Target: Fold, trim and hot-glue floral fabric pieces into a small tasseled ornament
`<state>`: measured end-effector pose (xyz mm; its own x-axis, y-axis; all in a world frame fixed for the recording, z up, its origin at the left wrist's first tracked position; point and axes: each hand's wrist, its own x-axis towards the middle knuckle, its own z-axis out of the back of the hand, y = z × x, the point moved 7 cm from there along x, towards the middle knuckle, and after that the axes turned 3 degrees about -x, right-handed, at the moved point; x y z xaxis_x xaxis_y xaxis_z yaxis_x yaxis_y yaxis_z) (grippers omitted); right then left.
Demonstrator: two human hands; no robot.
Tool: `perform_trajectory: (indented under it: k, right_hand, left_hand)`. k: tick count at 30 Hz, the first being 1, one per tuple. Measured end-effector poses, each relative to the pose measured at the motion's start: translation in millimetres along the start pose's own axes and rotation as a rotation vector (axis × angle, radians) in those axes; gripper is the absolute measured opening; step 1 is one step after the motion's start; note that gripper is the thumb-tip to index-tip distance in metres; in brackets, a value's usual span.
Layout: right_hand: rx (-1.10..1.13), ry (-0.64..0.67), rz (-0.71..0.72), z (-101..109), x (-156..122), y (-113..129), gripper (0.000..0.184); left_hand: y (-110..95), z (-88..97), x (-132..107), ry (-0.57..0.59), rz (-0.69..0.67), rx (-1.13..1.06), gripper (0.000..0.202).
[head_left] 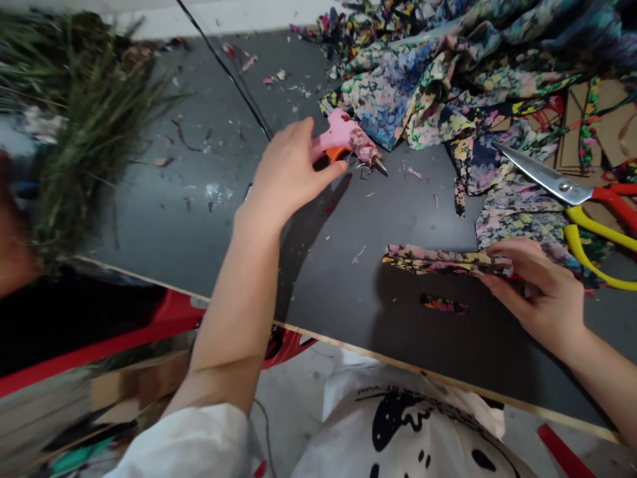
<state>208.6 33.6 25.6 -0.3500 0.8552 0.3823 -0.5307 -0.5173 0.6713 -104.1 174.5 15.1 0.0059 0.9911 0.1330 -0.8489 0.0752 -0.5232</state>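
While a dark grey bench (174, 199) with a pale edge takes up most of the view, a heap of floral fabric (393, 93) fills its far right part, crumpled and mixed in colour. At the far left lies a thick bundle of green stalks (94, 113), and brown card (612, 129) shows among the cloth at the right. A pair of scissors (567, 190), one handle red and the other yellow, rests over the fabric and card with its tips pointing away to the left. Just this side of the scissors, the right hand (542, 285) is pinched closed on the right end of a narrow floral strip (423, 261), which reaches left over the bare bench near the person, its shadow below it. Farther off and to the left, the left hand (286, 169) is at the handle of a pink glue gun (341, 126), half curled with the thumb held out beside the orange trigger (338, 153); whether its fingers grip the handle cannot be told. The gun's nozzle points right, near the fabric. Close below the strip lies a short floral scrap (444, 305), and small bits of debris dot the bench.
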Motion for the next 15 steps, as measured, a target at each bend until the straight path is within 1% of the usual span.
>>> perform_trajectory:
  k: [1,3,4,5,6,7,8,9,10,11,12,13,14,15]
  right_hand:
    - [-0.008,0.001,-0.002,0,0,-1,0.012]
    - [-0.021,-0.008,-0.005,0,0,-1,0.011]
    - [-0.021,-0.014,-0.008,1,0,-2,0.01]
    - [-0.018,-0.021,-0.012,1,0,-2,0.011]
    - [-0.014,-0.025,-0.017,1,-1,-3,0.011]
    - [-0.008,-0.027,-0.023,1,-1,-3,0.011]
    - [-0.003,-0.03,-0.029,1,-1,-4,0.01]
    - [-0.001,-0.036,-0.035,1,-2,-5,0.009]
    - [-0.003,-0.046,-0.039,2,-2,-5,0.008]
    - [-0.007,-0.06,-0.042,2,-2,-6,0.008]
    - [-0.013,-0.07,-0.042,3,-3,-6,0.008]
    - [-0.021,-0.075,-0.038,3,-2,-5,0.009]
    - [-0.028,-0.074,-0.031,2,-2,-5,0.011]
    - [-0.028,-0.066,-0.022,2,-1,-4,0.013]
  left_hand:
    - [3,-6.6,8,0.01,0.028,0.022,0.05]
    - [0,-14.8,19,0.039,0.1,0.113,0.032]
    - [-5,-14.0,22,0.056,0.13,0.174,0.032]
    - [-10,-10.0,24,0.083,0.17,0.245,0.037]
    - [-16,-2.4,25,0.106,0.19,0.282,0.042]
    - [-22,9.5,26,0.106,0.211,0.293,0.043]
    - [-27,25.1,25,0.071,0.237,0.276,0.04]
    - [-30,38.7,23,0.065,0.274,0.229,0.033]
    - [-34,47.9,21,0.096,0.259,0.164,0.024]
    - [-41,55.6,19,0.109,0.198,0.11,0.019]
    - [-47,57.4,15,0.163,0.137,0.063,0.018]
    - [-52,60.5,11,0.147,0.081,-0.018,0.027]
    - [-57,62.8,5,0.097,0.023,-0.115,0.039]
    - [-61,61.0,-1,0.067,-0.015,-0.212,0.049]
